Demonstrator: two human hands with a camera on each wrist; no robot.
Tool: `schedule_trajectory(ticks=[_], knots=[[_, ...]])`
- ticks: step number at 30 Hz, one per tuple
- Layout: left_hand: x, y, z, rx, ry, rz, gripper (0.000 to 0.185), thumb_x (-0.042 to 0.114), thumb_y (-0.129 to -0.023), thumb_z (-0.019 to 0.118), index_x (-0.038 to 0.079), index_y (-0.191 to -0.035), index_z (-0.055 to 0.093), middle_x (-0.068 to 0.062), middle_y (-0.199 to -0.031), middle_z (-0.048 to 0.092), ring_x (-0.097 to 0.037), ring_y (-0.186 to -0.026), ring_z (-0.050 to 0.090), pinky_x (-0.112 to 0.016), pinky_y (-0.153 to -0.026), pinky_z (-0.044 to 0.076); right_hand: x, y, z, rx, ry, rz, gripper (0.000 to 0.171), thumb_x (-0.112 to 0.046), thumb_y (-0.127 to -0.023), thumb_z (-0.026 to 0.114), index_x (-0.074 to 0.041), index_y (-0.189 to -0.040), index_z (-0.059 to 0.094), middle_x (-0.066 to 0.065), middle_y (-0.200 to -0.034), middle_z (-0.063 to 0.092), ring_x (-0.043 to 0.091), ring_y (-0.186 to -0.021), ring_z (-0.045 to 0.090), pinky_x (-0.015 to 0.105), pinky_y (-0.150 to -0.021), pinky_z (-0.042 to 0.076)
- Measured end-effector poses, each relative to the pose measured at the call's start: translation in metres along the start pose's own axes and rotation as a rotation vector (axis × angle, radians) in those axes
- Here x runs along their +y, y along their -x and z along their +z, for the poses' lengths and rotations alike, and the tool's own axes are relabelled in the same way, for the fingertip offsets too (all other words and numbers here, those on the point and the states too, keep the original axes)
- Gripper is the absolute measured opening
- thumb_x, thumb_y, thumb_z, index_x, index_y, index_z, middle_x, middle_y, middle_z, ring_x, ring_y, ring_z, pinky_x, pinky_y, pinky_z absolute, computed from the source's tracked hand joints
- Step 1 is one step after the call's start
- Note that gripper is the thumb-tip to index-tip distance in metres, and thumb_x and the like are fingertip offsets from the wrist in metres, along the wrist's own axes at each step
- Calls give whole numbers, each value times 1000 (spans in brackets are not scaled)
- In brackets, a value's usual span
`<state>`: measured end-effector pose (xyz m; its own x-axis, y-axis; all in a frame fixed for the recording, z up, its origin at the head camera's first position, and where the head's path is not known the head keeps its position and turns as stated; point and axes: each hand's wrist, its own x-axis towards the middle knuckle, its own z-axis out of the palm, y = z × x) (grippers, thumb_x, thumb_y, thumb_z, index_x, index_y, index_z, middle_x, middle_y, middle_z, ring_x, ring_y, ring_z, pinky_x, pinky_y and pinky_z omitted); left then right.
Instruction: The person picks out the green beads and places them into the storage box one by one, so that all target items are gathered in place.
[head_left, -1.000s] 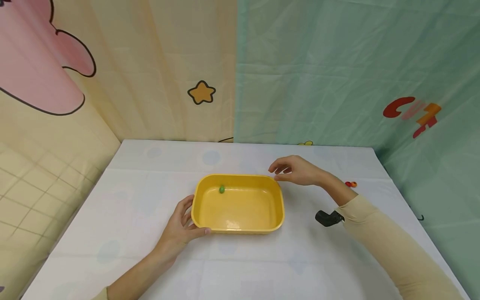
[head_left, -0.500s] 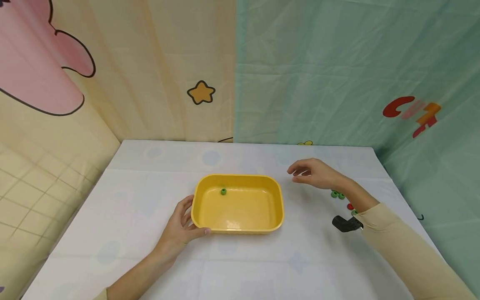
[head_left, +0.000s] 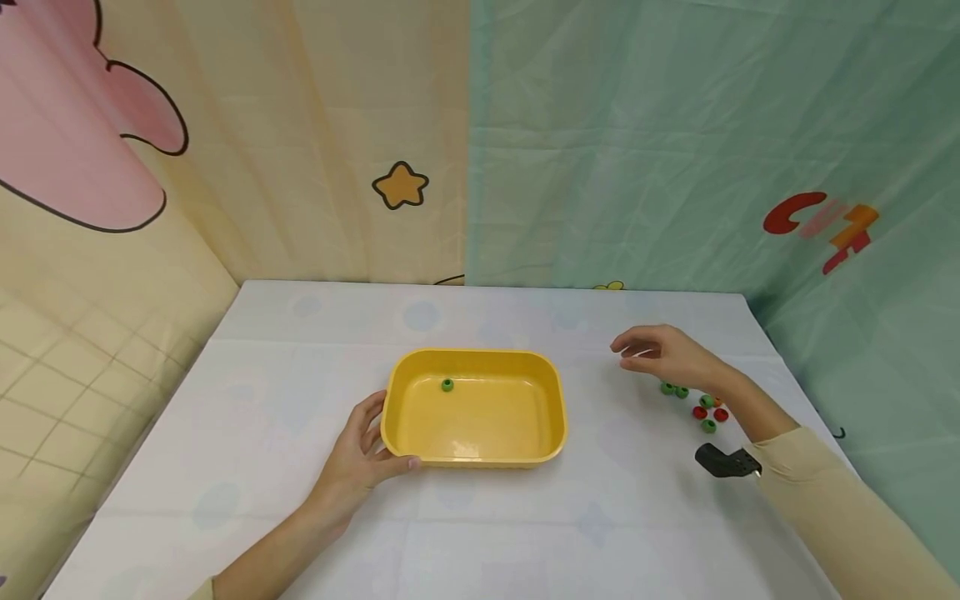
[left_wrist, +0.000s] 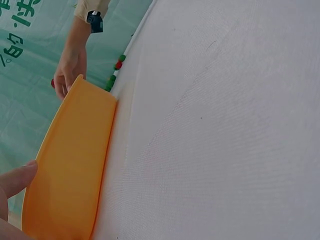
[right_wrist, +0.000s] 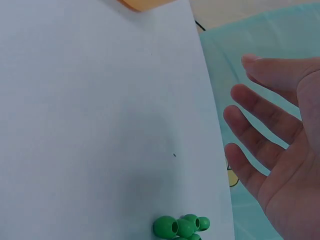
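Note:
A yellow plastic tray (head_left: pixel 495 421) lies on the table with a single green bead (head_left: pixel 447 385) in its far left part. My left hand (head_left: pixel 351 467) grips the tray's near left corner, thumb along the front wall and fingers at the left side. Right of the tray, my right hand (head_left: pixel 667 354) hovers above the table, fingers loosely bent and nothing between them in the right wrist view. Under and beside that wrist lie several beads: green beads (head_left: pixel 681 392), red beads (head_left: pixel 721 414) and an orange bead (head_left: pixel 717 402) partly hidden by the forearm.
A white cloth with pale dots covers the table (head_left: pixel 337 333). Printed curtains (head_left: pixel 600 150) stand behind it and at both sides. A black wrist camera (head_left: pixel 726 461) juts from the right sleeve.
My right hand has moved right, away from the tray, uncovering more of the beads. The green bead in the tray has rolled slightly and now lies still. My left hand stays put.

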<state>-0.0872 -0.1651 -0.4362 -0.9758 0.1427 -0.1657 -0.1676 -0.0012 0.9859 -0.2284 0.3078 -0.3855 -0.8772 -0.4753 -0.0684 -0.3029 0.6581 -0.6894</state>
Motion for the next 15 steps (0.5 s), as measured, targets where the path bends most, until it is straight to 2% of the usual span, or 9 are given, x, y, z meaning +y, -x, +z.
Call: schedule_trajectory(ticks=[8,15], knots=[[-1,-1,0,1,-9,1,106,1,-79,89,15,-161,22,-4,-166,21,-29,-149,31,-31,-114,41,12,24,-8,22,-35,29,31,-14,-102,69,2,-128,66,18,-129,65,30,-114,65,26,-89,57],[1,1,1,4,-4,8,105,1,-80,88,13,-161,22,-6,-167,21,-30,-149,31,-33,-115,40,24,45,-15,67,-11,22,30,-14,-101,69,2,-127,67,17,-124,67,22,-108,66,23,-85,57]])
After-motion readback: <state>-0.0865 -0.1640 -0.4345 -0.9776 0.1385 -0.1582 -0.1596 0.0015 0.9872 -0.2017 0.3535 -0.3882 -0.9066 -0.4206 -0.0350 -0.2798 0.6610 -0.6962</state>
